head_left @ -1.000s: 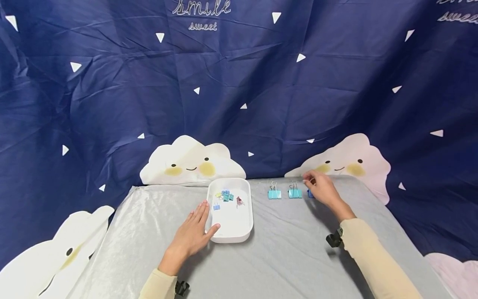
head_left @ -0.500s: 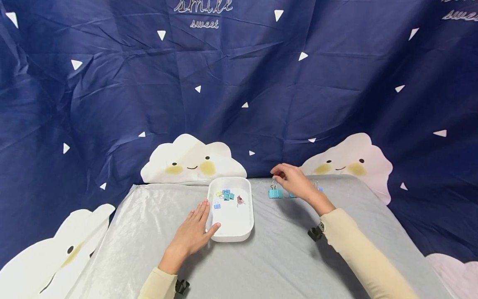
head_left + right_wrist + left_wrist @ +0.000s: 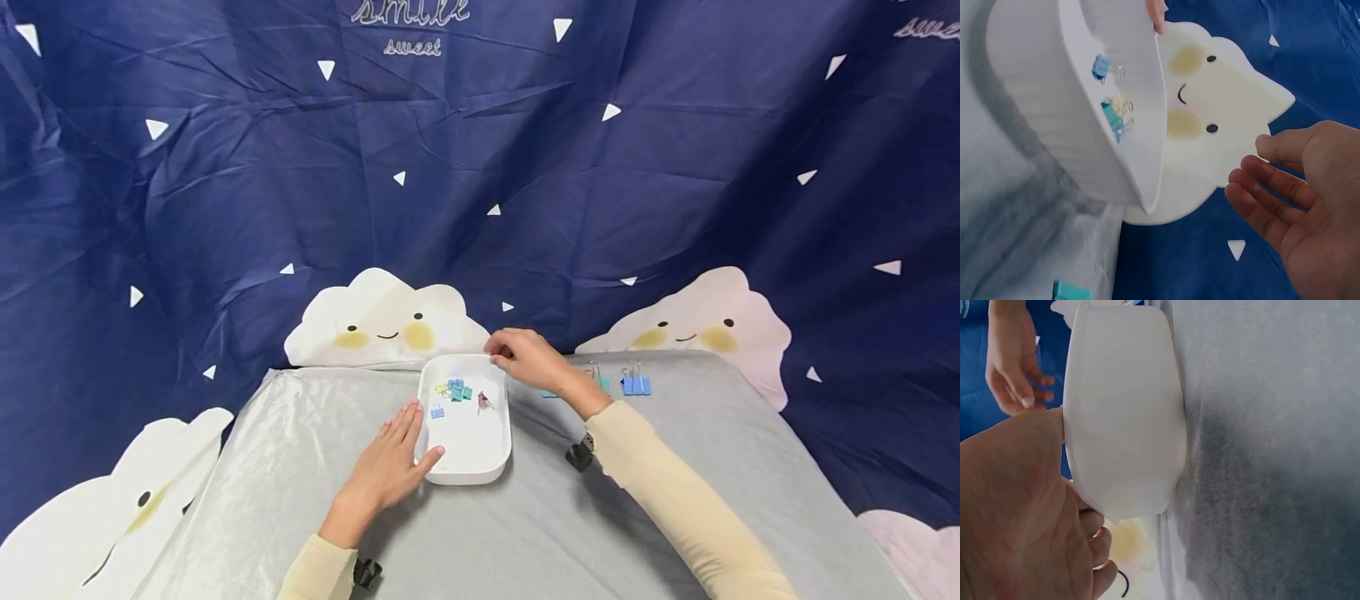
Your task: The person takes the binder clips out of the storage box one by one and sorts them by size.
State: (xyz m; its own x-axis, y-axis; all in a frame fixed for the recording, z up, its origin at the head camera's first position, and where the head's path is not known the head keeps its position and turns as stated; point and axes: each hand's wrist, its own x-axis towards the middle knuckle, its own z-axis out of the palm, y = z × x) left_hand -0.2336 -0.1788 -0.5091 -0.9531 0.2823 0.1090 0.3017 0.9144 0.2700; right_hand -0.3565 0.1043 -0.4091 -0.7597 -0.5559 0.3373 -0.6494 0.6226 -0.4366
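Note:
My left hand (image 3: 386, 462) rests against the left rim of a white tray (image 3: 465, 478), thumb at the near corner and fingers along the side. In the tray lie small binder clips: a blue binder clip (image 3: 437, 412), a teal one (image 3: 461, 392) bunched with yellow and blue ones, and a dark red one (image 3: 483, 402) apart on the right. Over the tray's far right corner hovers my right hand (image 3: 532, 360), its fingers loosely bent with nothing between them (image 3: 1291, 194). To its right stand a blue binder clip (image 3: 636, 386) and two teal ones, partly hidden by that arm.
Grey velvety cloth (image 3: 525, 533) covers the table. Behind its far edge hangs a dark blue curtain (image 3: 465, 242) with white clouds and triangles. In the right wrist view, a larger teal clip (image 3: 1072, 292) sits on the cloth beside the tray.
My right hand has let go of the blue binder clip at the right end of the row and moved left past the teal ones to the tray. The left hand stays put.

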